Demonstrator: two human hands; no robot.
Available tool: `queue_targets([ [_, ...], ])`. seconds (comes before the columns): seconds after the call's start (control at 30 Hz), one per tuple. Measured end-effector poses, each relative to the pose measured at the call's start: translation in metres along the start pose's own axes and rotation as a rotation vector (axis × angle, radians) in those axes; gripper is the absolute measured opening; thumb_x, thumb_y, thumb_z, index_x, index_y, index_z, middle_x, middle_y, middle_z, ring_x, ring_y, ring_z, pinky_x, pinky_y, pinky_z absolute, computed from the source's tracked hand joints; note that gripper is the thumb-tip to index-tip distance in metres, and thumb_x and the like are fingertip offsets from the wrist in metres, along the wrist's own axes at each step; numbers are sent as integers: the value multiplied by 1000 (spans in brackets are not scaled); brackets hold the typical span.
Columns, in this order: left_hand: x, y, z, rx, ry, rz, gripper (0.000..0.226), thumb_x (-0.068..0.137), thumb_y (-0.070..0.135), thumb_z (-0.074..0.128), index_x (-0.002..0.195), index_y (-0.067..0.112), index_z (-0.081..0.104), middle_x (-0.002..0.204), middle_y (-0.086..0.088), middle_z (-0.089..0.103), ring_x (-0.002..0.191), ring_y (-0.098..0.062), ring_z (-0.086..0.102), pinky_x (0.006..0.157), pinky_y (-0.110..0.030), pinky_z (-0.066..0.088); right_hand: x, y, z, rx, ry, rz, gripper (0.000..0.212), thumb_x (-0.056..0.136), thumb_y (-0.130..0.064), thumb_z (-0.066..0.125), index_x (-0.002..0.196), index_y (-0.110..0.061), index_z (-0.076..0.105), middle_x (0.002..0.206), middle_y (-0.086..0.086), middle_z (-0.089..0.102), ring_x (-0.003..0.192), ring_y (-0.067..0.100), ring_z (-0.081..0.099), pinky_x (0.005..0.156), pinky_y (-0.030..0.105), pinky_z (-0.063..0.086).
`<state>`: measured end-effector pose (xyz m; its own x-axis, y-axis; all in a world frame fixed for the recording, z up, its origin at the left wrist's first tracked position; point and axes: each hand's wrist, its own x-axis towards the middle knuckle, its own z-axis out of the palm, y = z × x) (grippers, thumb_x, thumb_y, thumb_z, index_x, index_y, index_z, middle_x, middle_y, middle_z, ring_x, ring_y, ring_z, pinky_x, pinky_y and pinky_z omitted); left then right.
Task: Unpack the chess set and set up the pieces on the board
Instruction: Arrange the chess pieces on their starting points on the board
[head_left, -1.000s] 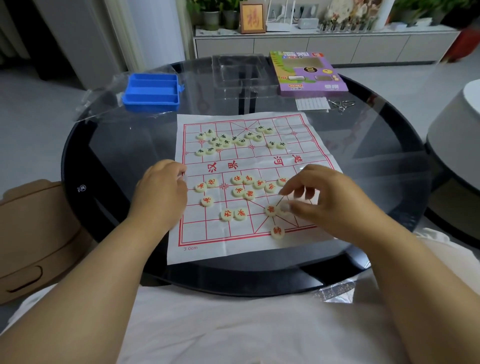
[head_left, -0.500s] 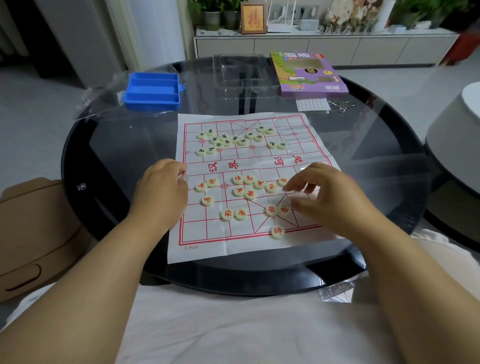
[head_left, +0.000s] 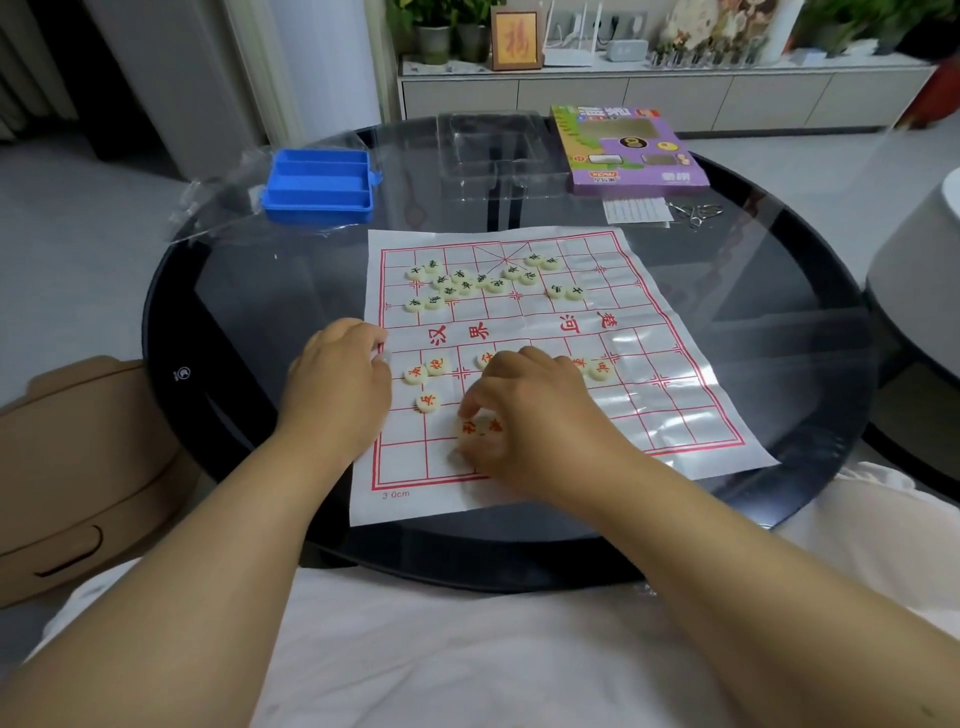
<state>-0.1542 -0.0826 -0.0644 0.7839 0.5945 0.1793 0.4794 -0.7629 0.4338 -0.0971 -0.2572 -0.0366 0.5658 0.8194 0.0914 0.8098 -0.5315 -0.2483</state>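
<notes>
A white paper chess board with red grid lines lies on the round glass table. Several cream discs with dark characters cluster on its far half. Cream discs with red characters lie on the near half. My right hand reaches over the near-left squares, its fingertips pinching a red-marked disc there. It hides other red discs beneath it. My left hand rests on the board's left edge with fingers curled, nothing seen in it.
A blue compartment tray stands at the back left. A clear plastic insert and the purple game box sit at the back. A small white sheet and metal bits lie behind the board. A brown seat is left.
My right hand has moved left across the near half, from the right-hand red discs to the pair at the near left. The left hand has stayed put.
</notes>
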Motion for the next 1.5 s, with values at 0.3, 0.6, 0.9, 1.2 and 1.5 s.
queue_targets([
  [0.3,0,2,-1,7,-2,-2,29,99,22,45,126,13,54,130,-2,52,115,-18,48,89,-30,40,-15,27,-38,263,87,35,22,80,-37,70,100,-28,66,95,-15,55,86,5,49,74,18,41],
  [0.6,-1,3,-1,5,3,-1,28,99,21,45,124,11,55,129,-3,53,115,-19,49,86,-29,39,-47,83,-60,175,-190,142,19,78,-28,75,87,-41,64,85,-20,59,78,1,56,65,12,41],
  [0.9,-1,3,0,6,10,2,28,99,22,46,122,11,56,128,-4,53,114,-19,50,84,-27,38,-42,79,-45,109,-270,82,20,79,-25,73,96,-36,68,85,-24,54,79,-1,53,63,5,37],
  [1.2,-1,1,0,-2,17,13,28,98,23,47,122,12,56,127,-3,54,112,-19,51,83,-28,40,-38,73,-49,275,17,151,15,77,-29,75,84,-35,63,84,-16,56,76,5,53,64,16,40],
  [1.5,0,0,1,-7,25,11,28,98,24,48,123,14,55,127,-2,53,111,-17,50,82,-27,40,-20,57,-23,128,-29,124,28,78,-35,74,105,-27,71,105,-11,55,99,9,47,80,19,40],
])
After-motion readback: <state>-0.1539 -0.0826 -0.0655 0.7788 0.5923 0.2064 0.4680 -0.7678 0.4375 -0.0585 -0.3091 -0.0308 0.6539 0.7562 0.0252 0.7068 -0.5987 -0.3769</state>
